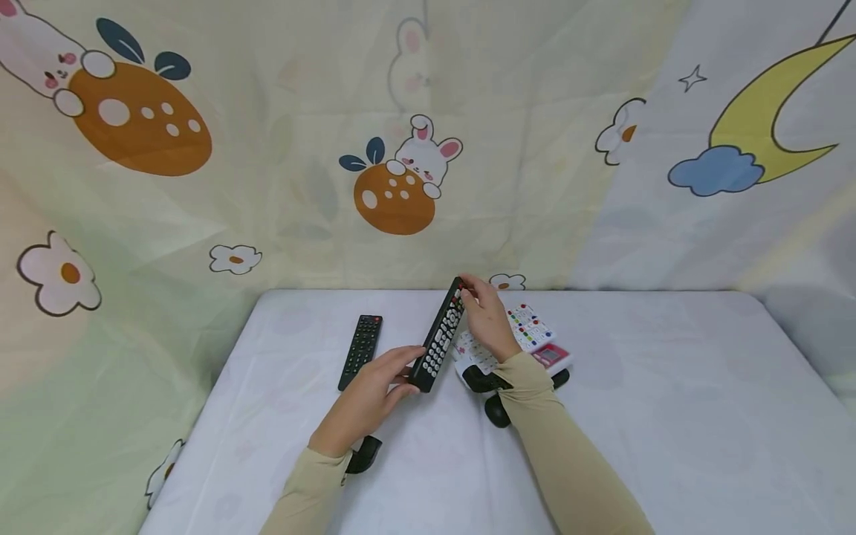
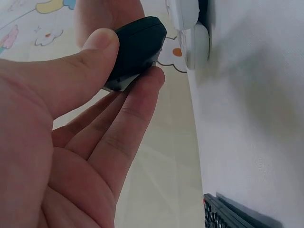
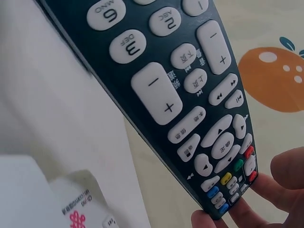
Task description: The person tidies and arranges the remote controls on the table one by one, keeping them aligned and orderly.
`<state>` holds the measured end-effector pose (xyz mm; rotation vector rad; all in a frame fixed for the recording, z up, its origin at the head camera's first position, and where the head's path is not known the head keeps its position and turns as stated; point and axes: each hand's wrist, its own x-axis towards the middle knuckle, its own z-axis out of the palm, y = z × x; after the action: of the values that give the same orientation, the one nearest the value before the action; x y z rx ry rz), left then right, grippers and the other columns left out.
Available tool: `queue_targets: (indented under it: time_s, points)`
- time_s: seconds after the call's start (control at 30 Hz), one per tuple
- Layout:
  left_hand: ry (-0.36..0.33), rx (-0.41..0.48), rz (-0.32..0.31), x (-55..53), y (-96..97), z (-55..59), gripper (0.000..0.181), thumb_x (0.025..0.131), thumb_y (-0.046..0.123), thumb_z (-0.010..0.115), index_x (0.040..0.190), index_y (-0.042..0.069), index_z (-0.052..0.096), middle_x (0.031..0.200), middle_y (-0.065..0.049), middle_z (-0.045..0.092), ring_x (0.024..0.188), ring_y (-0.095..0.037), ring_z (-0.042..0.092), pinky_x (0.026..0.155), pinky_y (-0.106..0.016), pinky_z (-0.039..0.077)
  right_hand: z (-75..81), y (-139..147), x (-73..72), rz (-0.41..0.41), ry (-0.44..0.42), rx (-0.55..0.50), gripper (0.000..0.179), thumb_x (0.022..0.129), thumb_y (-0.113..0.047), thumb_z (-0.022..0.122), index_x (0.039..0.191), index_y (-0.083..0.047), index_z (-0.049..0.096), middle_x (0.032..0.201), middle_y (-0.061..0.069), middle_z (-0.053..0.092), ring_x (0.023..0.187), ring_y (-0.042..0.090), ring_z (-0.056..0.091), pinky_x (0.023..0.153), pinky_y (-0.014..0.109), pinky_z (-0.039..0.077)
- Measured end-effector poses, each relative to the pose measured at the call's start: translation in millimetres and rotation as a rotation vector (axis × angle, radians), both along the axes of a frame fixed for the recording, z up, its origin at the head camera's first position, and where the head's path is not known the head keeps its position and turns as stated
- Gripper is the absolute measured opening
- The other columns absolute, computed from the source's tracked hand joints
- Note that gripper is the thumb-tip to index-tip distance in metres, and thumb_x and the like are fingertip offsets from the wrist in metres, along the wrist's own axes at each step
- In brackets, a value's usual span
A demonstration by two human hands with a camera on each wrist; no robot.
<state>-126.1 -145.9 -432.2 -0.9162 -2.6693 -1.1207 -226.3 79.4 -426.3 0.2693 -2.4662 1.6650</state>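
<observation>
A black remote control (image 1: 438, 343) with white buttons is raised off the table, tilted, between both hands. My left hand (image 1: 368, 400) pinches its lower end; in the left wrist view the thumb lies on one side of the remote's dark end (image 2: 140, 45) and the fingers on the other. With the fingertips, my right hand (image 1: 490, 318) grips the far end, where the small coloured buttons sit. The right wrist view shows the button face (image 3: 156, 90) close up. Left of the hands, a second black remote (image 1: 362, 348) lies flat on the table.
White remotes (image 1: 530, 327) with coloured buttons lie together beneath and beside the right wrist. Near them is a white device with a red-framed panel (image 1: 551, 355). A white cloth covers the table (image 1: 669, 416); a patterned curtain (image 1: 294, 186) hangs behind its back edge.
</observation>
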Motion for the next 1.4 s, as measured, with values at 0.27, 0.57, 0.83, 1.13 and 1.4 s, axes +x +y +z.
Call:
queue_targets:
  time_s: [0.27, 0.57, 0.83, 1.13, 1.4]
  points:
    - [0.027, -0.025, 0.022, 6.1, -4.7, -2.8, 0.062, 0.087, 0.003, 0.076, 0.145, 0.005, 0.052, 0.145, -0.008, 0.053, 0.096, -0.012, 0.069, 0.085, -0.022, 0.054, 1.3, -11, -2.2, 0.04, 0.006, 0.045, 0.042, 0.105, -0.011, 0.044, 0.146, 0.0, 0.048, 0.138, 0.024, 0.049, 0.127, 0.037, 0.049, 0.107, 0.05, 0.038]
    - [0.016, -0.058, 0.104, 15.4, -12.5, -5.6, 0.063, 0.086, 0.003, 0.077, 0.145, 0.003, 0.052, 0.145, -0.01, 0.053, 0.095, -0.012, 0.07, 0.086, -0.025, 0.055, -3.9, -27, -4.5, 0.066, 0.005, 0.075, 0.043, 0.105, -0.012, 0.044, 0.146, 0.001, 0.048, 0.143, 0.022, 0.049, 0.13, 0.037, 0.049, 0.109, 0.05, 0.038]
    - [0.013, -0.092, 0.174, 18.8, -14.9, -9.0, 0.062, 0.086, 0.003, 0.077, 0.143, -0.001, 0.053, 0.143, -0.016, 0.055, 0.091, -0.012, 0.068, 0.086, -0.029, 0.055, -9.2, -38, -10.7, 0.077, 0.042, 0.125, 0.039, 0.103, -0.009, 0.046, 0.139, 0.004, 0.055, 0.138, 0.023, 0.054, 0.13, 0.037, 0.05, 0.111, 0.048, 0.036]
    - [0.001, -0.115, 0.263, 21.6, -18.4, -13.6, 0.062, 0.083, 0.003, 0.08, 0.14, -0.003, 0.055, 0.14, -0.018, 0.058, 0.087, -0.015, 0.067, 0.08, -0.031, 0.056, -10.8, -50, -17.0, 0.122, 0.022, 0.185, 0.04, 0.103, -0.009, 0.046, 0.139, 0.004, 0.055, 0.139, 0.023, 0.054, 0.132, 0.037, 0.048, 0.112, 0.048, 0.035]
    - [-0.03, -0.147, 0.325, 24.5, -20.5, -14.9, 0.062, 0.081, 0.002, 0.081, 0.138, -0.004, 0.057, 0.135, -0.016, 0.061, 0.086, -0.013, 0.066, 0.078, -0.031, 0.056, -10.8, -62, -19.8, 0.148, 0.011, 0.241, 0.039, 0.102, -0.007, 0.046, 0.138, 0.005, 0.056, 0.139, 0.023, 0.054, 0.131, 0.037, 0.05, 0.112, 0.047, 0.035]
